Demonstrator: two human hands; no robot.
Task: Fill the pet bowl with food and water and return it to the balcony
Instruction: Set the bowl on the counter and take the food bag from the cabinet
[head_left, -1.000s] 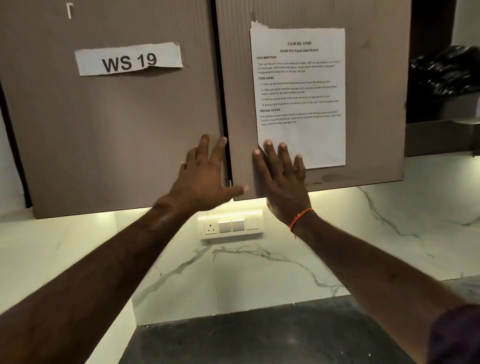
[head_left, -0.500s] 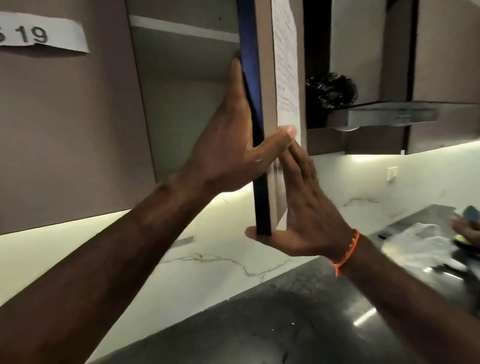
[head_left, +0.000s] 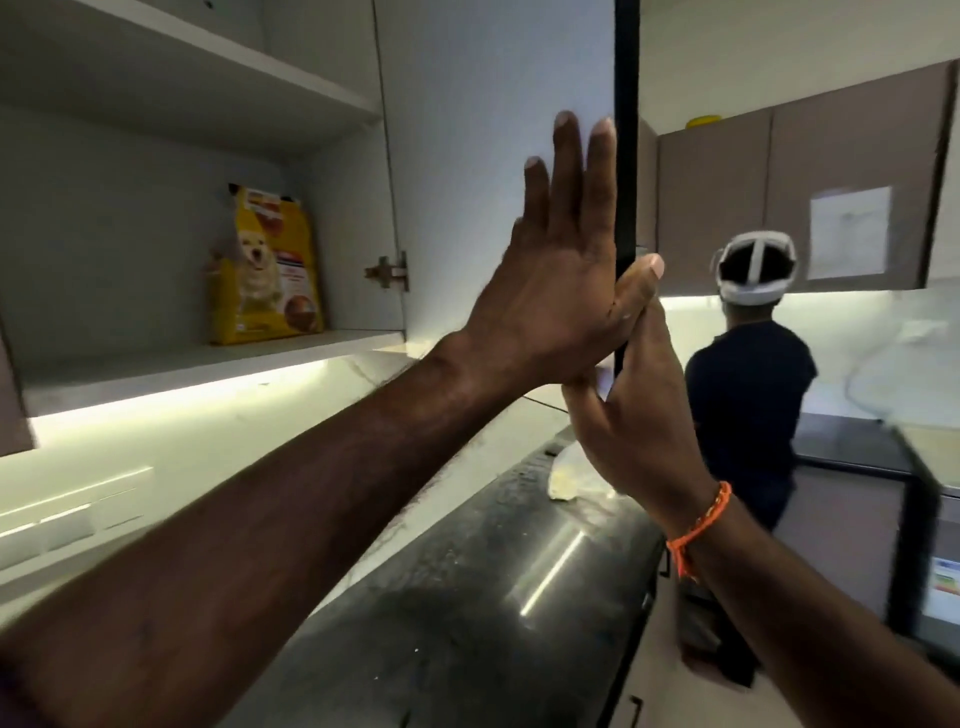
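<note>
Opening the wall cupboard to get at the pet food is the step in hand, by my reading. At the far left of the cupboard's lower shelf (head_left: 208, 358) stands the yellow bag of dog food (head_left: 265, 270), upright, toward the back and near the right-hand inner wall, just left of the hinge (head_left: 387, 270). Nothing touches it, and nothing else shows on that shelf. The pet bowl itself is not in view, so I cannot tell where it is.

Right of the hinge, the cupboard door (head_left: 493, 130) stands swung wide, its pale inner face toward the camera. The left hand (head_left: 561, 291) lies flat against that inner face, fingers straight and a little spread, with the thumb hooked round the door's dark front edge. It presses rather than grips. Just right of it and lower, the right hand (head_left: 634, 431), with an orange thread on the wrist, sits against the door's outer side near the bottom corner, fingers extended. How firmly it holds the door, I cannot tell.

Below runs a dark countertop (head_left: 467, 597). Further right, another person (head_left: 748, 389) stands facing away.

The next move probably calls for freeing one hand from the door, reaching left into the shelf, and closing on the bag's upper part so it lifts out without tipping.
</note>
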